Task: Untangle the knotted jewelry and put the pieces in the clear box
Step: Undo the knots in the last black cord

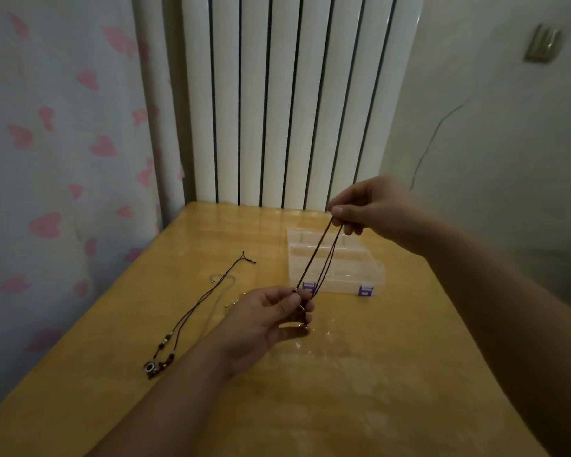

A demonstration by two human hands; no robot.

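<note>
Brown cord necklace [317, 258] is stretched between your hands: right hand [366, 206] fingers pinch its top, left hand [271, 311] fingers its bottom. Next, lower it into the clear box [337, 265].

A single wide-angle view comes from a camera worn on the person's head, looking forward and down across the tabletop [393, 374]. It sits close above the near edge, so both forearms enter from the bottom and right of the frame and the left hand [264, 319] and right hand [365, 206] fall near the middle. The far end of the tabletop lies around mid-height, and above it the view faces a white radiator [297, 100], with a heart-patterned curtain [63, 143] at the left and a pale wall [495, 133] at the right. Straight lines bow toward the edges.
</note>
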